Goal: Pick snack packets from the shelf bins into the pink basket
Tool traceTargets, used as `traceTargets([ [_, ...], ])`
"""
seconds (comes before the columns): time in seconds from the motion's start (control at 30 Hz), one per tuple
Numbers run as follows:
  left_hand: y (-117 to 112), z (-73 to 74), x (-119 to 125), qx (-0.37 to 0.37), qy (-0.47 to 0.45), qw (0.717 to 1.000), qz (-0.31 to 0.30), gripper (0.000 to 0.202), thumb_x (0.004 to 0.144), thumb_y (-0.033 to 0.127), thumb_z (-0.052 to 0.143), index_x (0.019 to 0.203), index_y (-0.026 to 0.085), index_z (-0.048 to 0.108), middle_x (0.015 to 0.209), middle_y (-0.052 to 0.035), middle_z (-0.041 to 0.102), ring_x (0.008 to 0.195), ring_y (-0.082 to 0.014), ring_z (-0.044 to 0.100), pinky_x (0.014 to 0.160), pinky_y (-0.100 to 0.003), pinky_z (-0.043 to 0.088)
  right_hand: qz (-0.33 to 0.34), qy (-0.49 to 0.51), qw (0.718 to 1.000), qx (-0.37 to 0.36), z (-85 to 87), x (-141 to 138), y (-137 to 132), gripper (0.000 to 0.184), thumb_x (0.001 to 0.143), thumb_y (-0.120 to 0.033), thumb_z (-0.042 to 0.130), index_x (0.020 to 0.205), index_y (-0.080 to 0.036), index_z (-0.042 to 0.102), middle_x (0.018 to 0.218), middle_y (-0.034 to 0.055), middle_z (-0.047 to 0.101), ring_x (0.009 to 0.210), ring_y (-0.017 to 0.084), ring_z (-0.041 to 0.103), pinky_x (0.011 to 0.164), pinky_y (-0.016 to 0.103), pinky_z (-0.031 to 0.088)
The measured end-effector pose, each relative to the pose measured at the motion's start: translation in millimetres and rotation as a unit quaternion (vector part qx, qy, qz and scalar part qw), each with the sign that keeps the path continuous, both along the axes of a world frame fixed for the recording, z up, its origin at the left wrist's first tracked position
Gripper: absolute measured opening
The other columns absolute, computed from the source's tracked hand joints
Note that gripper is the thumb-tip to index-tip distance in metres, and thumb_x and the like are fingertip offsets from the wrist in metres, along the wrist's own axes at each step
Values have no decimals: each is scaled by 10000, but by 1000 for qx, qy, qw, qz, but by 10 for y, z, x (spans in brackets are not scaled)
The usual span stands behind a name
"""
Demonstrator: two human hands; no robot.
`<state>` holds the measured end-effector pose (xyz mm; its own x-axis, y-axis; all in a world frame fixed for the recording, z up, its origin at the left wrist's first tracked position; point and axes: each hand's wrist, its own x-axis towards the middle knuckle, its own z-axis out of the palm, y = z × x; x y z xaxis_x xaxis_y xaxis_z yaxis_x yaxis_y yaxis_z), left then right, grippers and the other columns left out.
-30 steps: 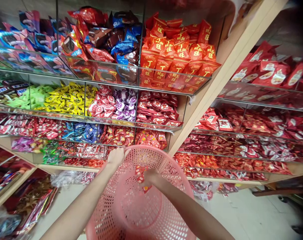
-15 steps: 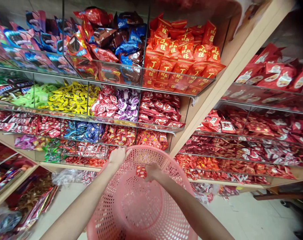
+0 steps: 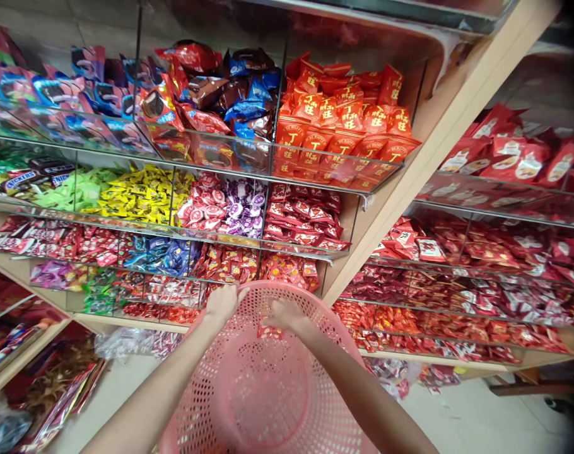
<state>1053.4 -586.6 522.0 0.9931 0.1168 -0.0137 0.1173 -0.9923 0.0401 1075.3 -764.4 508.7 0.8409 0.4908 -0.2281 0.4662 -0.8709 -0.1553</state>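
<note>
A pink perforated plastic basket (image 3: 263, 397) is tilted in front of me, its round bottom in view. My left hand (image 3: 224, 304) is closed over the back rim of the basket. Inside the basket, near its back wall, my right hand (image 3: 287, 314) has curled fingers. A small red candy packet (image 3: 269, 330) with light spots shows just under those fingertips, slightly blurred, and appears pinched in them. Directly behind the rim is a shelf bin of similar red candy packets (image 3: 289, 270).
Tiered shelves hold wrapped candies: yellow ones (image 3: 142, 197), purple ones (image 3: 243, 208) and large red bags (image 3: 344, 129). Clear plastic guards (image 3: 334, 165) edge the bins. A wooden divider (image 3: 405, 189) slants down at right. Plastic bags (image 3: 123, 340) lie under the shelf.
My right hand has risen slightly inside the basket, with the candy packet now lower beneath its fingers. The left hand keeps hold of the rim. The view has tilted up a little.
</note>
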Motion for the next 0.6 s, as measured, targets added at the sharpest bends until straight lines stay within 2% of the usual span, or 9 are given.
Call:
traceTargets([
  [0.1,3,3,-6,-8,9,1000,4,606,887,540,205,1092,123,593,909,-194,673,897,-279,643,762,-355,462,-39,-69,995,67,193,183,-103,349,882,-452,391,993,-181,581,951,101,662,865,203,622,707,281,435],
  [0.17,3,1,-11,-9,7,1000,1,609,889,538,188,1092,126,589,891,-188,676,884,-283,646,749,-361,466,-100,-118,983,101,281,323,-184,275,911,-358,353,998,-185,547,958,94,648,843,186,617,679,269,415],
  [0.23,4,-3,-17,-7,2,1000,-5,615,892,534,166,1079,128,588,873,-183,677,865,-292,650,726,-371,471,-169,-146,969,103,313,446,-260,205,892,-286,399,1037,-186,505,1035,103,617,883,186,609,678,267,407],
  [0.33,4,-7,-26,-4,-4,1000,-9,601,895,525,162,1058,133,586,856,-175,678,841,-297,654,692,-371,476,-239,-144,956,91,274,560,-327,295,843,-285,502,1112,-181,438,1110,125,579,957,212,594,697,284,415],
  [0.47,3,-13,-36,1,-8,1000,-12,551,900,503,202,1041,131,583,830,-164,678,821,-292,659,666,-352,481,-261,-103,957,80,174,610,-313,499,789,-325,593,1194,-163,352,1091,152,587,972,243,599,714,306,429],
  [0.6,5,-32,-37,11,-15,1000,-17,539,902,493,219,1030,120,586,823,-163,679,806,-298,661,651,-353,487,-265,-105,956,73,118,629,-269,523,767,-250,603,1209,-170,336,1141,165,561,975,247,603,710,304,441],
])
